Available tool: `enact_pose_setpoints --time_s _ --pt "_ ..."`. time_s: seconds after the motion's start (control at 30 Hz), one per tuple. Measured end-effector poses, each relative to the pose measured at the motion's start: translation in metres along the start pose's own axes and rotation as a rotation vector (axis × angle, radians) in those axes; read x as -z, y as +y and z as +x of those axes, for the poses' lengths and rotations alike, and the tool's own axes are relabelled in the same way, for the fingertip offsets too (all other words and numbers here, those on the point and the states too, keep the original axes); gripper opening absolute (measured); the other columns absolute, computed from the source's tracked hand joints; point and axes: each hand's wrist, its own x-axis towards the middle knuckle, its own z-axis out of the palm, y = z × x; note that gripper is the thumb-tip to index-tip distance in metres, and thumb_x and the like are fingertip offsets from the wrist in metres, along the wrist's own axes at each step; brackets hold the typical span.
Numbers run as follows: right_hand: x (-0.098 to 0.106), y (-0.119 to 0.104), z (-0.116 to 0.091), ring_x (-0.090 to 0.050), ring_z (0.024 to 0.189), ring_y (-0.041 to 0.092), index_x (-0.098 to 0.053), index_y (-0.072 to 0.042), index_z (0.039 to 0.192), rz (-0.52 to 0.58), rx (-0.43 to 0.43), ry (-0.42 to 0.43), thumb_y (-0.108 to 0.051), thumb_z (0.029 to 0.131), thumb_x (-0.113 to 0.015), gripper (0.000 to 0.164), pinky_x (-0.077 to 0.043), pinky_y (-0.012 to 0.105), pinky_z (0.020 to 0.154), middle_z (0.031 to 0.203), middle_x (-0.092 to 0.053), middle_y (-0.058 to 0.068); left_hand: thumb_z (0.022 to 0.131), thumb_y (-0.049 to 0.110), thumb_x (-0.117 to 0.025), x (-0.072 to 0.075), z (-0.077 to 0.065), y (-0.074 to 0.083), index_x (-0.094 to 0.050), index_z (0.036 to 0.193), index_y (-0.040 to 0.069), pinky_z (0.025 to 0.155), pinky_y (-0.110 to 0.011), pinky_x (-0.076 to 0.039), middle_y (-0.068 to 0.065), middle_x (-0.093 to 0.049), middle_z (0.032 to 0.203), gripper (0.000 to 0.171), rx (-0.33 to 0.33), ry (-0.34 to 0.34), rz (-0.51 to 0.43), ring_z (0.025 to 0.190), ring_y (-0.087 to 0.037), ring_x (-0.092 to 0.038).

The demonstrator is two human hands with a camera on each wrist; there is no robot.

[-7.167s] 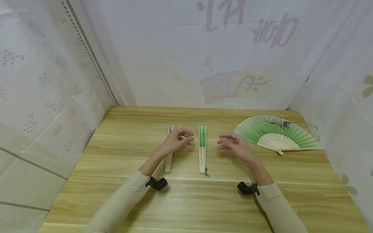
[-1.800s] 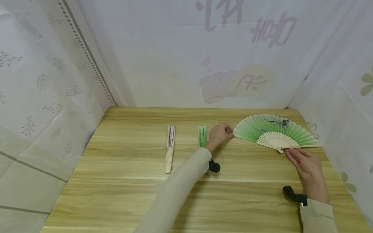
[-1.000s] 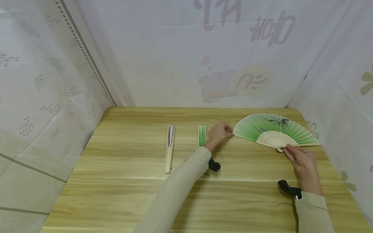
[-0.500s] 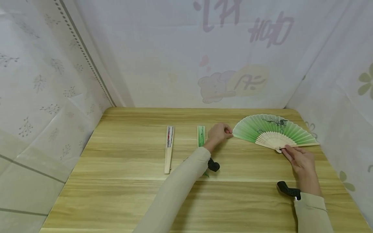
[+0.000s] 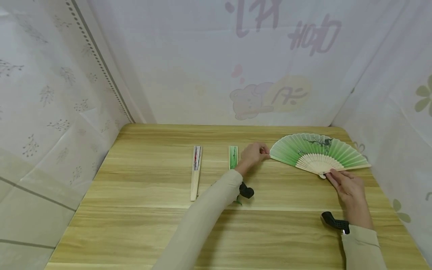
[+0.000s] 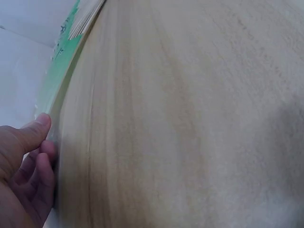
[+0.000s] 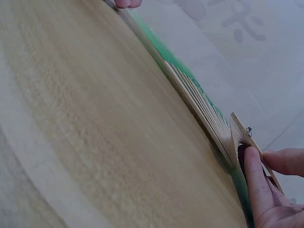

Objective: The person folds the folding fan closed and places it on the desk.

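A spread folding fan, green with a dark branch print and pale ribs, lies at the table's right side. Its left tip is pinched between the thumb and fingers of my left hand, which the left wrist view shows at the edge of the green leaf. My right hand holds the right end stick close to the pivot. In the right wrist view the thumb and index finger of that hand grip this stick beside the ribs, and the stick stands slightly apart from them.
Two folded fans lie on the wooden table: one with a red and grey print, another green one partly behind my left forearm. White printed cloth stands behind and at both sides.
Both hands have come from mid-table to the spread fan and taken hold of it. My right hand then shifted slightly left toward the pivot. Over the last half second hardly anything moves.
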Motion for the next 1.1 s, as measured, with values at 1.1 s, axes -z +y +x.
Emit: enact_pose_setpoints --time_s 1.1 --pt "-0.086 0.044 -0.019 -0.07 0.093 0.025 -0.061 0.007 0.107 0.012 0.055 -0.398 0.013 0.1 -0.052 0.013 -0.052 0.032 0.092 0.1 -0.067 0.017 0.096 0.0 -0.068 0.129 -0.042 -0.054 -0.066 0.103 -0.003 0.069 -0.05 -0.055 -0.016 -0.067 0.091 0.008 -0.24 -0.044 -0.479 0.074 -0.021 -0.061"
